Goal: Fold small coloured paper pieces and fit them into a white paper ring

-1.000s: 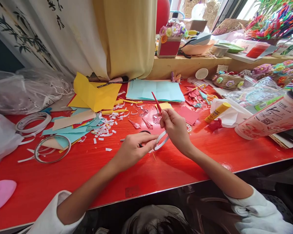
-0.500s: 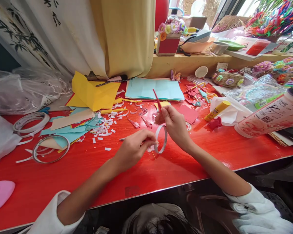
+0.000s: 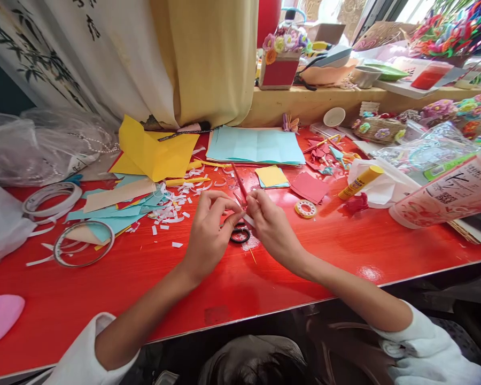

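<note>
My right hand [image 3: 274, 230] is closed around a narrow, pointed piece of folded red paper [image 3: 239, 182], whose tip points up and away. Part of a white tape ring or strip [image 3: 249, 220] shows between this hand and the other. My left hand [image 3: 213, 230] has its thumb and fingers pinched together close to the lower end of the red paper; what lies between those fingertips is hidden. Under the hands, scissors with black handles [image 3: 240, 235] lie on the red table [image 3: 156, 299], partly covered. A thin yellow stick [image 3: 252, 255] lies just in front of them.
Yellow square sheets [image 3: 272, 176], red squares [image 3: 309, 187] and a small round tape roll [image 3: 305, 209] lie to the right, before a glue stick [image 3: 361, 182] and a large bottle [image 3: 444, 187]. White paper scraps [image 3: 168, 206] and tape rings [image 3: 84, 244] are left.
My hands have come together; the left rose and the right moved down and left with the red paper. The white ring, hanging in full view before, is mostly hidden. The scissors' handles are uncovered.
</note>
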Demonstrator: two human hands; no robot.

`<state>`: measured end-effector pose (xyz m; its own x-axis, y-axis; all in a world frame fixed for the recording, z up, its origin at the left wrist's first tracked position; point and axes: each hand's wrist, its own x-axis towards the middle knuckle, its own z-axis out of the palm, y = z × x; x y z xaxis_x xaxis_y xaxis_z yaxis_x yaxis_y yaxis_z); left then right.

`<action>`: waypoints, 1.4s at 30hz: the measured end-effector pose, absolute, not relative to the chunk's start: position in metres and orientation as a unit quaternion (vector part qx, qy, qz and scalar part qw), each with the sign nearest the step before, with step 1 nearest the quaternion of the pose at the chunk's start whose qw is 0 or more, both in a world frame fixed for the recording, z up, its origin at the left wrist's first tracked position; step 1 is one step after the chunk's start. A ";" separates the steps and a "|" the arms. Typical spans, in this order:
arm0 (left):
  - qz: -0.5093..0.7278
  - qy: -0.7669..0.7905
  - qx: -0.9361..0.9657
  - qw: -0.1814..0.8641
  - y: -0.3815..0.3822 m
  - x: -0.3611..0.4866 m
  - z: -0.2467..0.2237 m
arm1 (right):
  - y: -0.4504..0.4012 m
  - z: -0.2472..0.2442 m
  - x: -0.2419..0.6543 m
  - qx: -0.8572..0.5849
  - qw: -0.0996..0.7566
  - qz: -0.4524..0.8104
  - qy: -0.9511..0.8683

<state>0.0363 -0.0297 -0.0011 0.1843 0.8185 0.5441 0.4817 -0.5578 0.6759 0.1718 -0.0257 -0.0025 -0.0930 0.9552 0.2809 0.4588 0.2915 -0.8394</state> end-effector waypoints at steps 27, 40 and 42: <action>0.375 0.458 0.783 0.188 -0.032 0.041 -0.005 | -0.021 -0.014 0.176 -0.553 0.354 0.010 -0.754; 0.354 0.280 0.861 -0.235 -0.025 0.031 -0.006 | -0.017 0.000 0.176 -0.550 0.352 0.119 -0.748; 0.352 0.277 0.858 -0.253 -0.024 0.031 -0.004 | -0.017 -0.003 0.176 -0.553 0.344 0.068 -0.756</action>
